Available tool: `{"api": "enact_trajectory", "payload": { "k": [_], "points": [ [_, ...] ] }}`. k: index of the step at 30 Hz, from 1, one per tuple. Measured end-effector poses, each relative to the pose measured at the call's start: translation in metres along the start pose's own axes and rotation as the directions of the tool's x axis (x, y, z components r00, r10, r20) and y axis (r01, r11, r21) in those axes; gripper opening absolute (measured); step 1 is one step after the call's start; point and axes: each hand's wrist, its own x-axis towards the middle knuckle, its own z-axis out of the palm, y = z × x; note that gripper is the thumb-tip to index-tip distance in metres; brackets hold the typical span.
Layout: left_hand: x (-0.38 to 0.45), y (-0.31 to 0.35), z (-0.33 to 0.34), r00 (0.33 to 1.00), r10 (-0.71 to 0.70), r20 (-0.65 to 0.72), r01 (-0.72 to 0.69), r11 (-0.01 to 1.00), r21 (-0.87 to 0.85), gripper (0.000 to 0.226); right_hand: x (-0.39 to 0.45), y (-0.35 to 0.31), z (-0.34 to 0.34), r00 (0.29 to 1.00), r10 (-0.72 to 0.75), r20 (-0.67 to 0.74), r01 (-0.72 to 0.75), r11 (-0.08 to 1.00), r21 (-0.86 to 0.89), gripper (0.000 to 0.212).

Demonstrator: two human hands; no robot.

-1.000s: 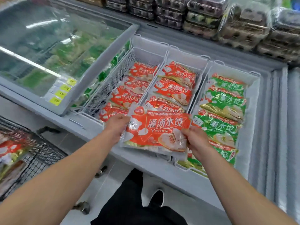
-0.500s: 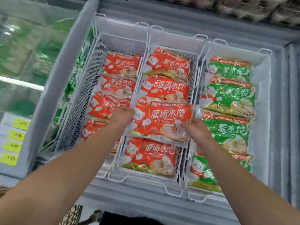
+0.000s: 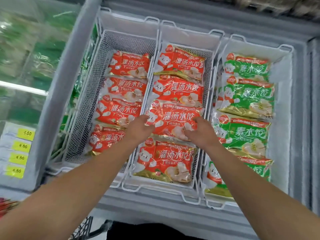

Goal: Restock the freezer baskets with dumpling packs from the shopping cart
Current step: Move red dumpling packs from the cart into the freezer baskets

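Nearest, our left hand (image 3: 138, 129) and right hand (image 3: 201, 131) each grip a side edge of a red dumpling pack (image 3: 173, 122), pressing it into the middle basket (image 3: 161, 187) over other red packs. It shows a white cartoon bear and "灌汤水饺". Right, green packs (image 3: 245, 134) read "素水饺". Far left, yellow price tags (image 3: 26, 134) say 4.50.

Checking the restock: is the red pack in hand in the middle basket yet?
In: the red pack lies flat among the middle basket's packs, left hand and right hand on it.
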Motion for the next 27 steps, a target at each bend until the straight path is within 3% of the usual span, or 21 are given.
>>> {"api": "enact_trajectory", "payload": {
  "k": [5, 12, 19, 23, 27],
  "points": [
    [-0.039, -0.01, -0.003, 0.996, 0.017, -0.089, -0.023, 0.997, -0.072, 0.056, -0.032, -0.004, 0.002, 0.997, -0.082, 0.002, 0.082, 0.996, -0.028, 0.061],
    [-0.13, -0.037, -0.009, 0.958, 0.041, -0.284, -0.086, 0.986, -0.146, 0.047, -0.091, -0.014, 0.02, 0.94, -0.332, 0.082, 0.34, 0.933, -0.117, 0.059],
    [-0.227, -0.103, -0.008, 0.858, -0.124, -0.498, -0.029, 0.957, -0.288, 0.035, -0.15, -0.049, 0.072, 0.792, -0.571, 0.214, 0.607, 0.773, -0.184, 0.057],
    [-0.283, -0.161, -0.008, 0.783, -0.277, -0.557, 0.04, 0.916, -0.399, 0.03, -0.191, -0.081, 0.115, 0.667, -0.68, 0.303, 0.743, 0.638, -0.201, 0.043],
    [-0.327, -0.216, -0.002, 0.703, -0.38, -0.601, 0.102, 0.891, -0.443, 0.028, -0.226, -0.103, 0.162, 0.545, -0.73, 0.413, 0.834, 0.523, -0.176, 0.047]
  ]
}}
